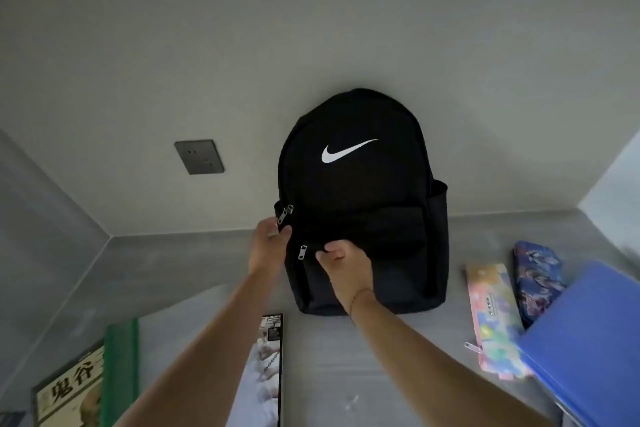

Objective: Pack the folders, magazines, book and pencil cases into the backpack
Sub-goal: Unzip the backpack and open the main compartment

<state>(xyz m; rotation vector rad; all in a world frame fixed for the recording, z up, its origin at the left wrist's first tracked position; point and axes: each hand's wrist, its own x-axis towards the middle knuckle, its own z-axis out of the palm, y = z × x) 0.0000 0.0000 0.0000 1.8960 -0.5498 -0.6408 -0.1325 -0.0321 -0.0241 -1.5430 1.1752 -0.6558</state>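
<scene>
A black backpack [360,191] with a white swoosh stands upright against the wall on the grey table, zipped. My left hand [268,239] grips its left side by the main zipper pulls. My right hand [341,262] pinches the fabric at the top of the front pocket. A pastel pencil case [493,315] and a dark blue one [538,277] lie to the right, next to a blue folder [588,347]. At the lower left lie a green folder [119,371], a book [71,392] and a magazine [266,367].
A grey wall socket [199,156] sits left of the backpack. The grey table [381,374] meets walls at the back and left. A bright opening shows at the far right.
</scene>
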